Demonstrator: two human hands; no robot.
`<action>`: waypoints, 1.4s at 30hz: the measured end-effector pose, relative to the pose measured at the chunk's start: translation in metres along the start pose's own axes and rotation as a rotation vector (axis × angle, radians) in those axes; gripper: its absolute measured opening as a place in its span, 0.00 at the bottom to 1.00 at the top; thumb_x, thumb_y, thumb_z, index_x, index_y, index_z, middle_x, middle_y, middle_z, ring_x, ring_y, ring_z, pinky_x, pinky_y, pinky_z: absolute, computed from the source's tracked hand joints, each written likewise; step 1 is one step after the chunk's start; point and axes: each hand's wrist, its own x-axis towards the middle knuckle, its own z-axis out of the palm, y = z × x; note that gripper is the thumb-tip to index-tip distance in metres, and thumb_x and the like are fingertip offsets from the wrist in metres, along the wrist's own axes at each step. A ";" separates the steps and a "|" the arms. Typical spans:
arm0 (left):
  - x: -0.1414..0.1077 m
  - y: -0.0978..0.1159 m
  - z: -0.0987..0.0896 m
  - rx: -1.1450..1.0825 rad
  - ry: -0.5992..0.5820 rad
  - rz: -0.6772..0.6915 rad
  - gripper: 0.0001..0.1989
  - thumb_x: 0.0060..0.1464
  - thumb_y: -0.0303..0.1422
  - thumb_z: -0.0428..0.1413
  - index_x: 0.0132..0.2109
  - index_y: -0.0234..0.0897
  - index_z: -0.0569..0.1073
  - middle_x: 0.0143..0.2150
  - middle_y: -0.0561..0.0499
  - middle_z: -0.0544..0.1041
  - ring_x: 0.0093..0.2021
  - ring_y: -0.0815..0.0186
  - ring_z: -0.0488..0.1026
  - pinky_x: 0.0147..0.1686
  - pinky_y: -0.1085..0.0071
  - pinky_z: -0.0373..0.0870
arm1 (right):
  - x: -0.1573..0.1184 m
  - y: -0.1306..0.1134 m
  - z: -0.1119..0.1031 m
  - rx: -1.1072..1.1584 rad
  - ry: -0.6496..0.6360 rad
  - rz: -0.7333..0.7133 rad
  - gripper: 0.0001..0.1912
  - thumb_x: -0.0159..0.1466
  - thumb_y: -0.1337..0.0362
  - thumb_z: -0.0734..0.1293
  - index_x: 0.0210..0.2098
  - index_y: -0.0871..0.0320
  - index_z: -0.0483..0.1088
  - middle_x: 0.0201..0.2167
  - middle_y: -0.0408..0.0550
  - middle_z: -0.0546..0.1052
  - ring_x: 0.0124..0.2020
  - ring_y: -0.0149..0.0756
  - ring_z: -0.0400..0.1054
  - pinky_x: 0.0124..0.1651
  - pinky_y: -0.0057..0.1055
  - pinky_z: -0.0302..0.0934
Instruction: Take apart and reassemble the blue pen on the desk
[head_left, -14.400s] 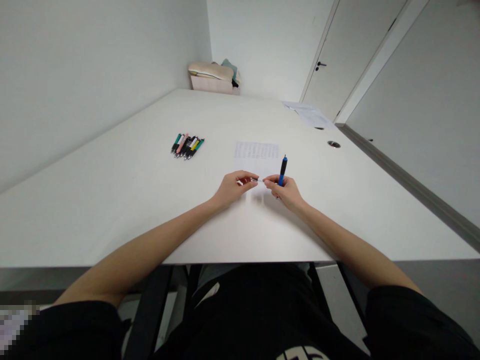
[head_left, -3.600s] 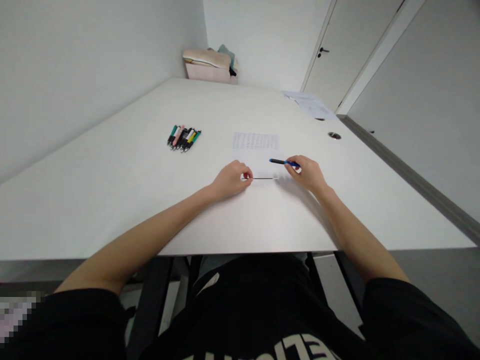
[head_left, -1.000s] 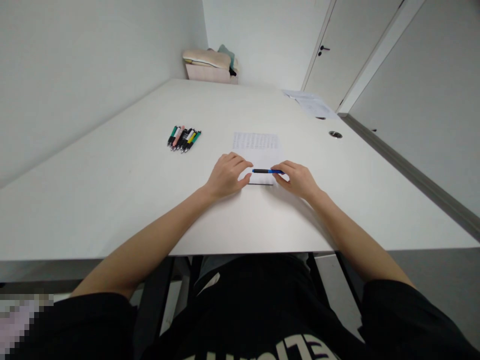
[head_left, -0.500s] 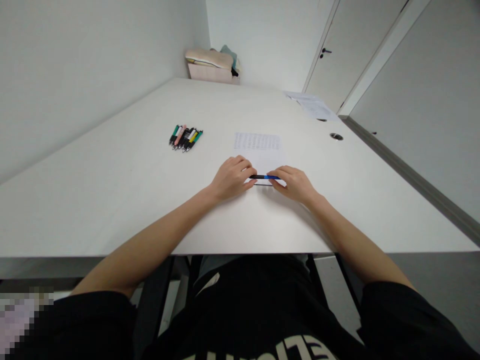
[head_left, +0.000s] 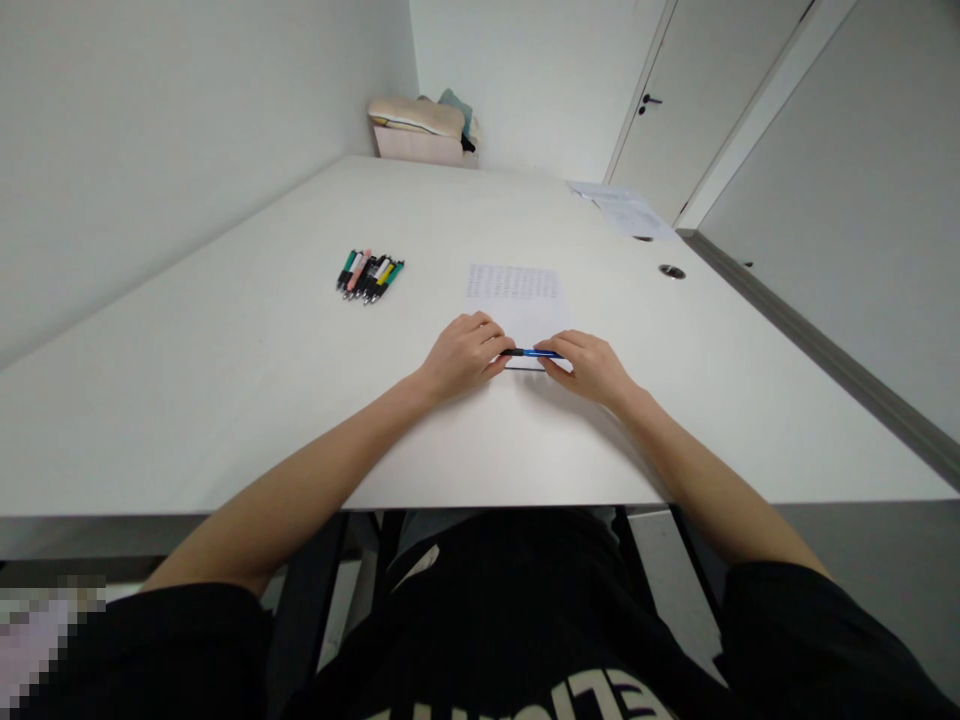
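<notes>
A blue pen with a black grip section (head_left: 529,352) lies level between my two hands, above the near part of a printed sheet of paper (head_left: 517,284). My left hand (head_left: 471,352) pinches its black end between thumb and fingers. At the blue end, my right hand (head_left: 583,362) holds it the same way, hiding that tip. Just below the pen, a thin dark line (head_left: 525,369) shows near the paper's bottom edge; I cannot tell what it is.
A bunch of pens (head_left: 369,277) in several colours lies left of the paper on the white table (head_left: 225,400). More papers (head_left: 626,210) rest at the far right, near a round cable hole (head_left: 672,272). A box with folded cloth (head_left: 420,140) stands at the far end.
The pen looks slightly turned about its length, with a brighter blue strip showing. My left thumb and fingers have closed a little more around its black end.
</notes>
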 end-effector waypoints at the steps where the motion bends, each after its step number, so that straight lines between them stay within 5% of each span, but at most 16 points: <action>1: 0.000 0.000 0.000 0.001 0.007 0.002 0.11 0.59 0.33 0.47 0.40 0.37 0.74 0.37 0.46 0.75 0.42 0.61 0.66 0.39 0.65 0.60 | 0.000 0.001 0.000 -0.001 0.002 0.002 0.12 0.65 0.61 0.57 0.41 0.56 0.70 0.35 0.50 0.76 0.35 0.36 0.69 0.38 0.31 0.61; 13: 0.000 -0.002 0.001 0.049 0.091 0.056 0.09 0.57 0.32 0.50 0.38 0.36 0.74 0.35 0.47 0.76 0.39 0.62 0.67 0.36 0.66 0.60 | -0.001 0.007 -0.003 0.023 0.009 -0.005 0.10 0.64 0.62 0.59 0.39 0.57 0.70 0.34 0.49 0.76 0.35 0.36 0.69 0.37 0.32 0.61; 29: -0.001 -0.007 0.000 -0.024 0.066 -0.082 0.08 0.56 0.32 0.51 0.37 0.36 0.75 0.34 0.47 0.76 0.40 0.61 0.67 0.38 0.64 0.60 | -0.012 0.042 -0.016 -0.020 -0.002 0.108 0.09 0.63 0.64 0.60 0.38 0.57 0.71 0.36 0.50 0.75 0.38 0.38 0.68 0.41 0.34 0.62; 35: 0.009 -0.001 0.006 -0.229 0.000 -0.193 0.08 0.53 0.33 0.55 0.37 0.35 0.75 0.32 0.48 0.76 0.38 0.63 0.67 0.39 0.66 0.63 | -0.018 0.063 -0.015 -0.043 -0.038 0.222 0.09 0.62 0.63 0.60 0.38 0.57 0.71 0.34 0.49 0.75 0.36 0.37 0.68 0.41 0.33 0.63; 42: 0.047 0.034 0.025 -0.263 -0.209 -0.112 0.09 0.52 0.32 0.54 0.38 0.36 0.76 0.35 0.47 0.76 0.40 0.61 0.67 0.42 0.65 0.63 | -0.022 0.079 -0.009 -0.026 -0.098 0.298 0.11 0.61 0.62 0.61 0.38 0.57 0.72 0.34 0.50 0.75 0.36 0.38 0.68 0.41 0.34 0.62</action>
